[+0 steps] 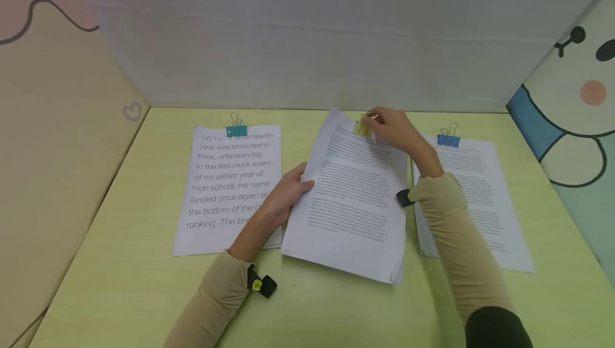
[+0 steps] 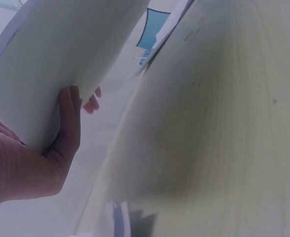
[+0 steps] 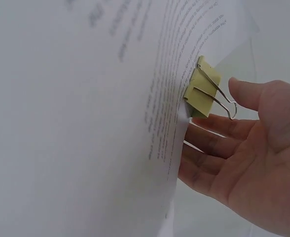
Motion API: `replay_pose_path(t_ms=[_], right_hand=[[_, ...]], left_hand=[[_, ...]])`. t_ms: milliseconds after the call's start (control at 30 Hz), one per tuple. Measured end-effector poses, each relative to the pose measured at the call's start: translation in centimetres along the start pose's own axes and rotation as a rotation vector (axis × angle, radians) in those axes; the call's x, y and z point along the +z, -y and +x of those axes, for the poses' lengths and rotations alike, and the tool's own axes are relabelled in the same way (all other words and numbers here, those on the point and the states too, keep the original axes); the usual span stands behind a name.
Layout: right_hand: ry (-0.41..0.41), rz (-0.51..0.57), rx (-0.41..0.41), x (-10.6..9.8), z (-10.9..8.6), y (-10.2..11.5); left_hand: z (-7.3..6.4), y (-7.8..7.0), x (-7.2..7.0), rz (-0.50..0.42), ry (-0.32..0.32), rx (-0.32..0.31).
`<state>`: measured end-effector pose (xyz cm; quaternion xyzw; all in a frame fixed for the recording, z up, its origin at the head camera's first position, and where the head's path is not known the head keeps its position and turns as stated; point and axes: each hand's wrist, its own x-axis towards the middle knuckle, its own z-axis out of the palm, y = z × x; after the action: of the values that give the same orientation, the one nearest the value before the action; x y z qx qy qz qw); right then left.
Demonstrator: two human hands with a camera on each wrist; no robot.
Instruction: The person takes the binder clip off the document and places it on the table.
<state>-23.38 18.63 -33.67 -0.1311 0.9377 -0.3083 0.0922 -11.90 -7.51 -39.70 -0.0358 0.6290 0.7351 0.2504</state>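
My left hand (image 1: 290,188) grips the left edge of a printed paper stack (image 1: 351,204), thumb on the front and fingers behind. The left wrist view shows the blank back of the stack (image 2: 61,64) raised off the table. A yellow binder clip (image 3: 203,89) sits on the stack's top edge, its wire handle standing out. Around this clip is my right hand (image 3: 253,143); its thumb is apart from the wire handle, while the fingers reach behind the clip and paper, their tips partly hidden.
To the left lies a large-print stack (image 1: 226,177) with a teal binder clip (image 1: 236,131). Another printed stack (image 1: 480,204) with a blue binder clip (image 1: 448,140) lies right, partly under my right forearm. A white wall (image 1: 307,65) borders the table (image 1: 120,284) at the back.
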Motion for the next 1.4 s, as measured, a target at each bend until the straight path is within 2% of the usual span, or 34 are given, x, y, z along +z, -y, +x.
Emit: replay_pose_path(t_ms=[333,433,567,667,900,1133,1400], right_hand=[[-0.027,0.051,-0.005,0.1,0.3,-0.4],[-0.026,0.138,-0.006,-0.1,0.3,-0.7],[-0.008,0.320,0.001,-0.6,0.0,-1.2],[0.010,0.396,0.001,-1.1,-0.1,-1.5],[0.096,0.410,0.048,-2.2,-0.3,-2.1],[0.130,0.432,0.066,-2.5,-0.3,-2.9],[0.092,0.400,0.101,-2.1,-0.3,-2.8]], left_hand=[[-0.1,0.0,0.0,0.031,0.012,0.014],[-0.1,0.0,-0.1,0.024,0.016,0.025],[-0.1,0.0,-0.1,0.021,0.006,0.028],[-0.1,0.0,-0.1,0.022,-0.002,0.018],[-0.2,0.1,-0.1,0.065,-0.020,0.022],[-0.2,0.2,-0.2,0.098,-0.009,0.036],[-0.1,0.4,-0.2,0.106,-0.002,0.030]])
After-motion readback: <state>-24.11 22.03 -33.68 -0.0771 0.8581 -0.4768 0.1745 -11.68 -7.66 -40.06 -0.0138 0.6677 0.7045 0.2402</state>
